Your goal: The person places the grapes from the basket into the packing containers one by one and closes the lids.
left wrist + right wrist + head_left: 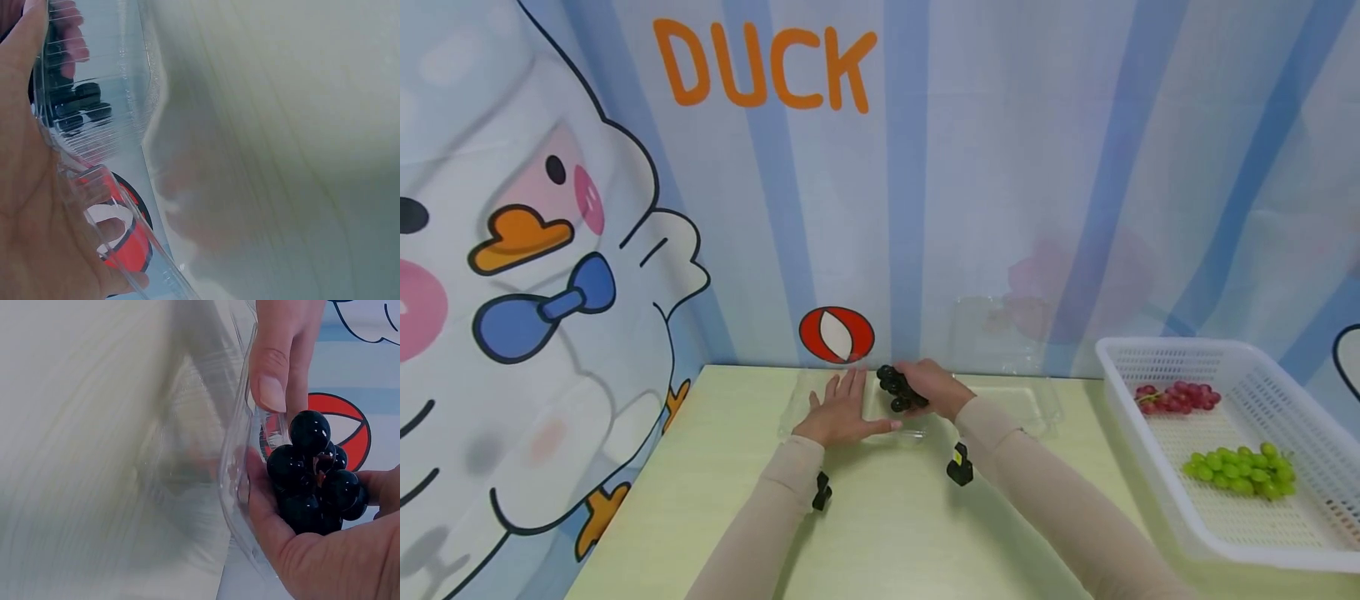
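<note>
A bunch of black grapes [898, 388] is in my right hand [937, 388], with the fingers and thumb curled around it. It sits over a clear plastic container [913, 433] at the back of the table. In the right wrist view the round, shiny grapes [309, 440] rise just beyond the container's clear wall [229, 478]. My left hand [842, 417] rests on the container's left part, fingers straight and spread, thumb pointing right along the front rim. Seen from the left wrist, the dark grapes show through the ribbed plastic.
To the right, a second clear container [1051, 410] stands with its lid [1000, 333] raised against the striped curtain. A white basket [1157, 467] at the table's right holds red grapes [1180, 398] and green grapes [1243, 471]. The curtain [985, 167] hangs right behind the table's back edge.
</note>
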`<state>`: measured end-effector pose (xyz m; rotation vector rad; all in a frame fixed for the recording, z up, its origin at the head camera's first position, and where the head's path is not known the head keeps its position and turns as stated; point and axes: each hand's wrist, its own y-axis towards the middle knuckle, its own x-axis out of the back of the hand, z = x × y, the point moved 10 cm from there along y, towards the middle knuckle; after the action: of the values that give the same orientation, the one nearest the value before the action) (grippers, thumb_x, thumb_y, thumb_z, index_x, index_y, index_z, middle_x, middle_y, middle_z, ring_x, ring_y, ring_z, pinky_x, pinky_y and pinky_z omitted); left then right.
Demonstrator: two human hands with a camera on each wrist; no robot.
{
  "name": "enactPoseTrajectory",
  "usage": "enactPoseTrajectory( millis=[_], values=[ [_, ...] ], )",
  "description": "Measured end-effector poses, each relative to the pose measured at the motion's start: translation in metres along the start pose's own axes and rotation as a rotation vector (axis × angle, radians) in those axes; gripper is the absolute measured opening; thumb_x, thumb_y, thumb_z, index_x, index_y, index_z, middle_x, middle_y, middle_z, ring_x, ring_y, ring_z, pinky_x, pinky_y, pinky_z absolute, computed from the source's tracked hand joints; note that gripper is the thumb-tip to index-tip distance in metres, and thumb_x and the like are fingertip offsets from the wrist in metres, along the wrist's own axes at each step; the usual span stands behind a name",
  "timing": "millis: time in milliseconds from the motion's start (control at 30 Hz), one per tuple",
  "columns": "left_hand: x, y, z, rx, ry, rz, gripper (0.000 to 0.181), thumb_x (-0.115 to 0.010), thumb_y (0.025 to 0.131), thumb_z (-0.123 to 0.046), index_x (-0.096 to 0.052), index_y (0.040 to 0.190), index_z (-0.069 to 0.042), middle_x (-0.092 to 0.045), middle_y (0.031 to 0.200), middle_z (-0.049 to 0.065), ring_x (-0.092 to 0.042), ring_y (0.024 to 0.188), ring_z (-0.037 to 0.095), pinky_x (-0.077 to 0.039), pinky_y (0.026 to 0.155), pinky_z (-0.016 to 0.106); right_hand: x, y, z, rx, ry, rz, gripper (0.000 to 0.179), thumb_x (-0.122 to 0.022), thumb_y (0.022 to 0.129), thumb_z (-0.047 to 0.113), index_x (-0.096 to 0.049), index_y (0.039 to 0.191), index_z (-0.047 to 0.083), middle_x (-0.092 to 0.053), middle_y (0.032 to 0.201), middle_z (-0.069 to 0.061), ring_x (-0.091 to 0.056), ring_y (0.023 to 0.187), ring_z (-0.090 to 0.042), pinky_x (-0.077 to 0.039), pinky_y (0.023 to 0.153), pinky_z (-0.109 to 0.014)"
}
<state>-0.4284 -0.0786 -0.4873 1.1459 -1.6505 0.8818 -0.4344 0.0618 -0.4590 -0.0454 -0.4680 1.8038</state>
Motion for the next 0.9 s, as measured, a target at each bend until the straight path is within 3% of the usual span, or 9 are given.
enactPoseTrajectory(
  millis=[133, 233, 367, 433, 733, 900],
  values=[
    [0.001, -0.001, 0.000, 0.008, -0.002, 0.005, 0.125, -0.052, 0.079, -0.088, -0.006, 0.165, -0.011, -0.009, 0.171, 0.012, -0.009, 0.155, 0.042, -0.012, 0.113, 0.078, -0.007, 0.004, -0.001, -0.002, -0.017, -0.021, 0.051, -0.043, 0.106, 0.031, -0.047, 0.143, -0.006, -0.052, 0.136, -0.022, -0.059, 0.108, -0.029, -0.058, 0.090, -0.051],
    [0.002, -0.002, -0.001, 0.011, -0.003, 0.004, 0.124, -0.053, 0.080, -0.087, -0.007, 0.165, -0.010, -0.010, 0.171, 0.013, -0.010, 0.155, 0.042, -0.013, 0.113, 0.078, -0.012, 0.007, -0.004, 0.007, -0.035, -0.042, 0.052, -0.041, 0.108, 0.031, -0.044, 0.145, -0.006, -0.052, 0.138, -0.021, -0.057, 0.116, -0.029, -0.055, 0.096, -0.049],
    [0.002, -0.003, -0.002, 0.005, -0.009, -0.006, 0.123, -0.055, 0.080, -0.086, -0.009, 0.164, -0.009, -0.012, 0.170, 0.014, -0.012, 0.154, 0.044, -0.014, 0.112, 0.079, -0.019, 0.010, -0.010, -0.002, -0.085, -0.066, 0.057, -0.040, 0.110, 0.033, -0.037, 0.152, -0.006, -0.043, 0.153, -0.021, -0.045, 0.138, -0.032, -0.038, 0.115, -0.051],
    [0.002, -0.004, -0.003, -0.001, -0.011, -0.007, 0.123, -0.055, 0.080, -0.086, -0.009, 0.165, -0.009, -0.012, 0.170, 0.014, -0.012, 0.154, 0.045, -0.014, 0.112, 0.079, -0.022, 0.012, -0.014, -0.009, -0.106, -0.074, 0.059, -0.040, 0.110, 0.033, -0.036, 0.153, -0.007, -0.042, 0.155, -0.021, -0.042, 0.142, -0.033, -0.033, 0.118, -0.050],
    [0.002, -0.004, -0.005, -0.012, -0.009, 0.010, 0.125, -0.053, 0.078, -0.089, -0.007, 0.165, -0.012, -0.010, 0.171, 0.014, -0.010, 0.154, 0.045, -0.013, 0.113, 0.077, -0.028, 0.017, -0.020, 0.012, -0.089, -0.098, 0.053, -0.040, 0.110, 0.030, -0.047, 0.145, -0.009, -0.056, 0.139, -0.019, -0.057, 0.120, -0.027, -0.045, 0.107, -0.042],
    [0.004, -0.004, -0.003, -0.006, -0.022, 0.013, 0.125, -0.054, 0.078, -0.088, -0.006, 0.165, -0.012, -0.010, 0.171, 0.014, -0.010, 0.155, 0.044, -0.013, 0.114, 0.077, -0.033, 0.011, -0.014, 0.006, -0.124, -0.064, 0.056, -0.047, 0.107, 0.034, -0.047, 0.143, -0.008, -0.057, 0.134, -0.018, -0.058, 0.111, -0.024, -0.050, 0.095, -0.038]
  ],
)
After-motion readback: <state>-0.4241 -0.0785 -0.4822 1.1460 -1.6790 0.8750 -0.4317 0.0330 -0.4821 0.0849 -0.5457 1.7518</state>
